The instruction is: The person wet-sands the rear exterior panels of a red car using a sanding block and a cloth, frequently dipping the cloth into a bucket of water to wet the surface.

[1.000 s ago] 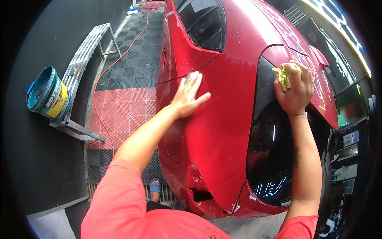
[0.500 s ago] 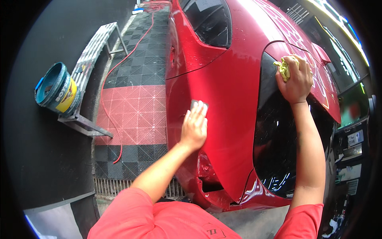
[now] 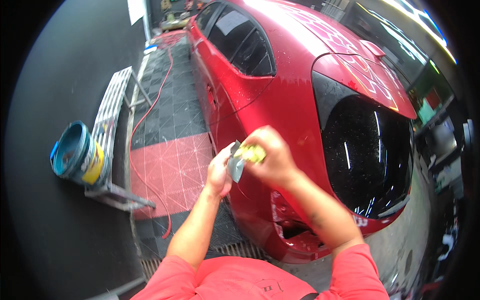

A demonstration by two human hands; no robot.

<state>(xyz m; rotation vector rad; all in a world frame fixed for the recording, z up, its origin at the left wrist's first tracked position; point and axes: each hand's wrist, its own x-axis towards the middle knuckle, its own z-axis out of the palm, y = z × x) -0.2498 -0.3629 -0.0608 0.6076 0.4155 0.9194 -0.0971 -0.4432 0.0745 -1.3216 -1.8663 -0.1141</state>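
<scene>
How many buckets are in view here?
1: a teal bucket with a yellow band, lying tilted on the metal ramp left of the red car. Others may be hidden behind the car.

Person seen from above: a coral-red short-sleeved shirt covers chest and shoulders, with a small dark emblem, too blurred to make out, near the lower middle; both forearms are bare from the sleeve hems down to the left hand (image 3: 219,172) and right hand (image 3: 272,159), seemingly ungloved.
</scene>
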